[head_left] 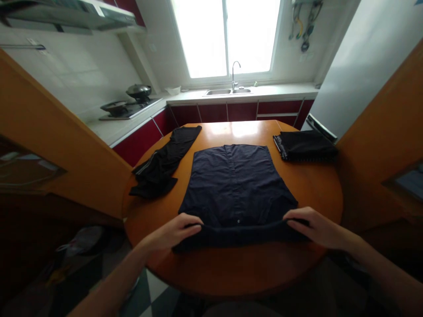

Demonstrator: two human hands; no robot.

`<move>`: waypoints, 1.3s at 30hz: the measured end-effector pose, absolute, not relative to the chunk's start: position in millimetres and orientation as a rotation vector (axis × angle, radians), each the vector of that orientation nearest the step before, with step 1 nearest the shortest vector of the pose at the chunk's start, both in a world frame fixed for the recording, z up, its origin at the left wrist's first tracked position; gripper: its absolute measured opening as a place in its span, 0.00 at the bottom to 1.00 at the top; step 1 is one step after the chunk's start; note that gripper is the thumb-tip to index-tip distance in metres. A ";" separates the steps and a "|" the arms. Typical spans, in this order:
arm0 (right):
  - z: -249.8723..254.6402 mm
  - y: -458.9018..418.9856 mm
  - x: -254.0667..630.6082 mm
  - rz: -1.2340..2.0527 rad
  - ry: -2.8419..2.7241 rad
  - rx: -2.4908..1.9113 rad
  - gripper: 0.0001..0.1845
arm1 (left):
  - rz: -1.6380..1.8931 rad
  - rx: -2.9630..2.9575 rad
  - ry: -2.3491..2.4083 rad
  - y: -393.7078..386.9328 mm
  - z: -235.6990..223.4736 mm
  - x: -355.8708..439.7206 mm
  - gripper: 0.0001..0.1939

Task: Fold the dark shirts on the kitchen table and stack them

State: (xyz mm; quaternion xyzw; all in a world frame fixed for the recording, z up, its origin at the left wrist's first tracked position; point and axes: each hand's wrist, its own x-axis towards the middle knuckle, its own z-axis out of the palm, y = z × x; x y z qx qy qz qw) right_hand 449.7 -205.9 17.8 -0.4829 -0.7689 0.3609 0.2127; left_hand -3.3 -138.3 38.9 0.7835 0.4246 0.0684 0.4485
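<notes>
1. Navy garment point(234, 185) lies spread over the middle of the wooden counter point(238, 273), its narrower end toward the far edge and its wide end near the rounded near edge.
2. Farthest left, beyond the counter, a pan point(114, 107) and a lidded pot point(139, 91) sit on a hob point(132, 111).
3. By the counter's left edge, a black garment point(168, 158) with pale stripes lies rumpled, stretching from the far left part of the top toward the near left; bare wood separates it from the navy cloth.
4. The person's left hand point(173, 231) is at the near left of the counter, thumb and fingers clamped on the near band of the navy garment.
5. Between the hands that dark band runs roughly parallel to the near edge; a small button point(238, 221) shows just above it. Past the far edge stands a sink point(218, 92) with a tall tap point(235, 75).
6. The right hand point(310, 226), at the near right, pinches the same band, its fingers closed on the cloth.
7. A folded black stack point(306, 145) rests by the far right edge, apart from the navy garment.
</notes>
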 end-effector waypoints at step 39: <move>-35.0 -18.3 444.9 0.376 -2.098 -1.649 0.14 | 0.719 2.274 1.430 19.4 -23.9 11.6 0.13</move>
